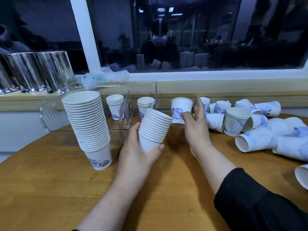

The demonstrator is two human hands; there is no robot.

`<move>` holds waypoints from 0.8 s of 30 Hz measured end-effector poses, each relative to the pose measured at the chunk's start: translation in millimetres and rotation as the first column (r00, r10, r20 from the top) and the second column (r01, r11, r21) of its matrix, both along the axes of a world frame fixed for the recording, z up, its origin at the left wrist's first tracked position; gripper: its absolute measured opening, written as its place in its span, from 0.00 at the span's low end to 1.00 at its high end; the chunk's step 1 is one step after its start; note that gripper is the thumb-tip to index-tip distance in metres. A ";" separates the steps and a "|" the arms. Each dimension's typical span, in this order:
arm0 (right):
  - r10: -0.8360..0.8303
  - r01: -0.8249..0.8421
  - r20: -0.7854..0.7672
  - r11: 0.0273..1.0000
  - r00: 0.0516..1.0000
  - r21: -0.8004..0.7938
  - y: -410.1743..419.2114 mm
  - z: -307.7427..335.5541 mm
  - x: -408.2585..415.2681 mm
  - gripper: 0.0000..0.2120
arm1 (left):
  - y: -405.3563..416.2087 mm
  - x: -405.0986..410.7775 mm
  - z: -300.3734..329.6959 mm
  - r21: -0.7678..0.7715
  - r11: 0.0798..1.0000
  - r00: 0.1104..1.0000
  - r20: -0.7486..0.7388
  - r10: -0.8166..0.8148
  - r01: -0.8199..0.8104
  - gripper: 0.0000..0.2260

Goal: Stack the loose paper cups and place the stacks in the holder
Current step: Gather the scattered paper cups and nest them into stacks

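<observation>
A tilted short stack of cups [154, 129] is gripped by the left hand [140, 147] above the wooden table [50, 189]. A single cup [180, 110] is pinched by the right hand [196, 125]. A tall stack [90, 127] stands left; loose cups [250, 127] lie right; the clear holder [146, 87], far, contains two small stacks.

Setting: indoor café or break-room counter, by appearance.
Evidence: round wooden table [50, 189] beneath a dark window [191, 34]; steel canisters [33, 70] left of window; bulk paper cups [236, 120].
</observation>
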State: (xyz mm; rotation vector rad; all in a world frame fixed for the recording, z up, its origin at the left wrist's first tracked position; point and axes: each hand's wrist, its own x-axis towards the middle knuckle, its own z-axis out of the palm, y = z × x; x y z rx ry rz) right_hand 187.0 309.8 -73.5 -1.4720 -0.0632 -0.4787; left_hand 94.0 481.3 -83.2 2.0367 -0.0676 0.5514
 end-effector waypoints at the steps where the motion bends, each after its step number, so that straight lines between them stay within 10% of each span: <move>1: 0.015 -0.015 0.009 1.000 1.000 0.017 -1.3 0.3 -8.7 0.32 | 0.2 -1.9 0.5 0.012 1.000 1.000 -0.006 -0.012 0.012 0.34; 11: -0.063 0.016 0.212 0.977 0.975 0.214 -20.8 13.5 -75.4 0.28 | -3.6 -21.3 3.3 0.121 0.984 0.991 -0.053 -0.122 0.127 0.34; 24: -0.088 0.128 0.317 0.986 0.944 -0.109 -8.9 14.7 -78.7 0.12 | 0.1 -14.3 0.3 0.133 0.984 0.993 -0.030 -0.116 0.119 0.34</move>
